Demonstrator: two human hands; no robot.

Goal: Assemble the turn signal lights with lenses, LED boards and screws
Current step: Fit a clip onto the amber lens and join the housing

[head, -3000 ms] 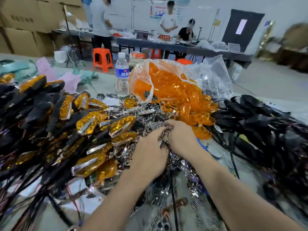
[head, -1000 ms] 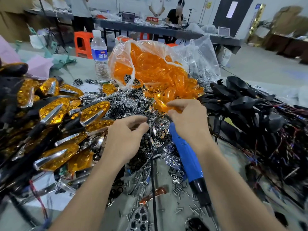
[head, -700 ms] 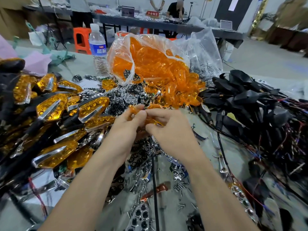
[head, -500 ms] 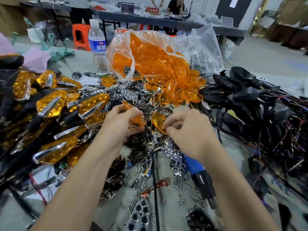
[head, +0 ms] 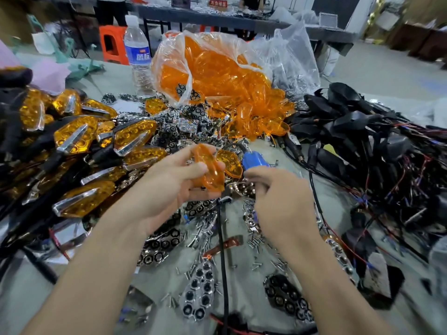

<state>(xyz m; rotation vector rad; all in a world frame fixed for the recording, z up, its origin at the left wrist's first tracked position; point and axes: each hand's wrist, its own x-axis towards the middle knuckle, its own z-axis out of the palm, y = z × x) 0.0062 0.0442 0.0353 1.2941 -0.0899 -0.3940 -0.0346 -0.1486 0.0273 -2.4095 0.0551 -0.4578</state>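
Now the left hand (head: 169, 184) pinches an amber lens (head: 209, 171), long axis pointing away, with the curled right hand (head: 278, 197), contents unclear, just beside it.

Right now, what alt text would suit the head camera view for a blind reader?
A person's left hand holds an orange lens above a table heaped with parts; the right hand hovers beside it, loosely curled. Finished amber lights lie left, a bag of lenses ahead, black wired housings right.
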